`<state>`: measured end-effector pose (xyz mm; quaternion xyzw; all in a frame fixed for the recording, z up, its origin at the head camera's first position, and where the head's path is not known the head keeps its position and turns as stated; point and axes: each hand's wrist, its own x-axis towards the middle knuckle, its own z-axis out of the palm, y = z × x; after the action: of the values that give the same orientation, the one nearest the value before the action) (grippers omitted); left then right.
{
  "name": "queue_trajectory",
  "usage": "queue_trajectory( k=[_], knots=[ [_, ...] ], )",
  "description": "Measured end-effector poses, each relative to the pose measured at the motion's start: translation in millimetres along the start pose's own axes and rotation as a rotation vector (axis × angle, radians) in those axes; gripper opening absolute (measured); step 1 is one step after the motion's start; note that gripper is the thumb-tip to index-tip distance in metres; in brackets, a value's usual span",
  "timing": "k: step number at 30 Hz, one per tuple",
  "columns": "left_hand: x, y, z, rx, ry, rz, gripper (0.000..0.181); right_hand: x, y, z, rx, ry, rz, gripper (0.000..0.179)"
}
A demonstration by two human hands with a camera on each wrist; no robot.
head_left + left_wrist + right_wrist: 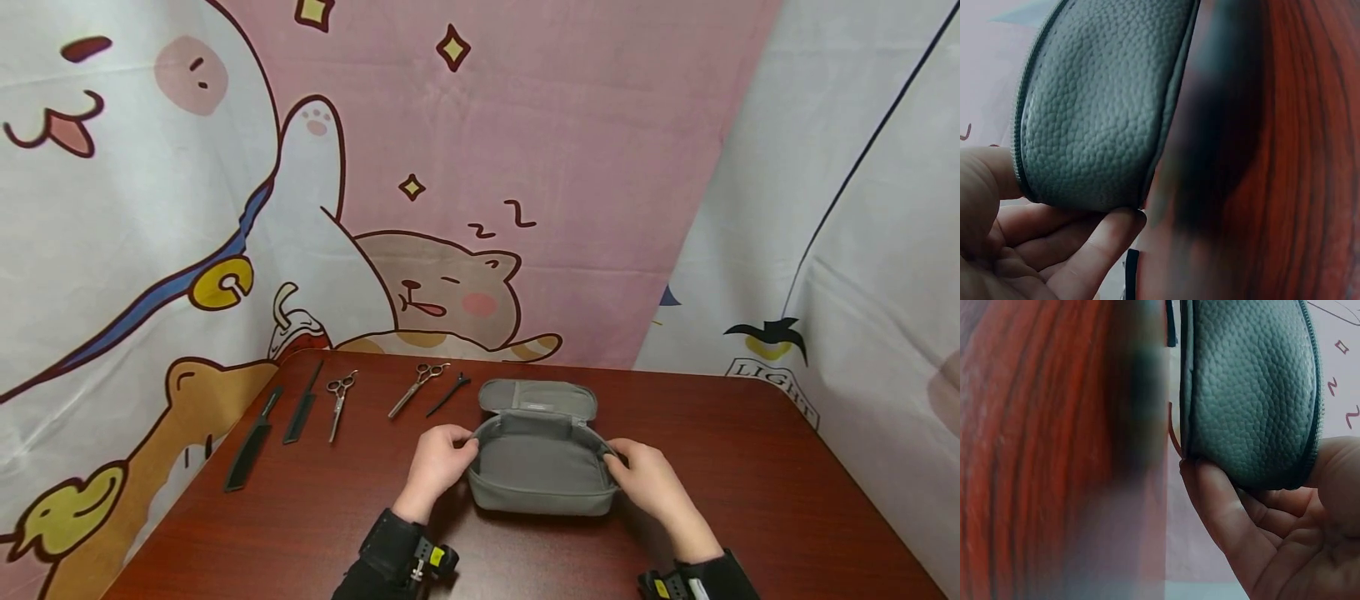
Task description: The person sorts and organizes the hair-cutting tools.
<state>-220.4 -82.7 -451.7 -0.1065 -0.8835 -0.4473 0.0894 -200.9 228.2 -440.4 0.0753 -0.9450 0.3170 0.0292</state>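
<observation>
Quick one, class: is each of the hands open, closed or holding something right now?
Left hand: holding the left side of the open grey case.
Right hand: holding the right side of the same case.

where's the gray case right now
In the head view, the case is just right of center, held between the left hand and right hand.

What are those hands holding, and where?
An open grey bag. The left hand and right hand grip its left and right edges with their fingers.
</observation>
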Motion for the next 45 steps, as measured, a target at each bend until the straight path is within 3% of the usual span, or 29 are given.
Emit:
queue_trajectory(
  k=[18, 35, 45],
  knots=[
    [1.3, -15.6, -4.6, 0.039, -0.028, -0.067, 0.013, 3.9, -5, 19, 0.084, -0.082, 0.012, 0.022],
    [2.3, -13.1, -6.4, 0.081, -0.072, -0.078, 0.011, 0.8, -11, 18, -0.009, -0.132, -0.048, 0.030],
    [2.6, -12.7, -7.1, 0.101, -0.061, -0.075, 0.013, 0.6, -14, 19, -0.010, -0.164, -0.035, 0.035]
  ],
)
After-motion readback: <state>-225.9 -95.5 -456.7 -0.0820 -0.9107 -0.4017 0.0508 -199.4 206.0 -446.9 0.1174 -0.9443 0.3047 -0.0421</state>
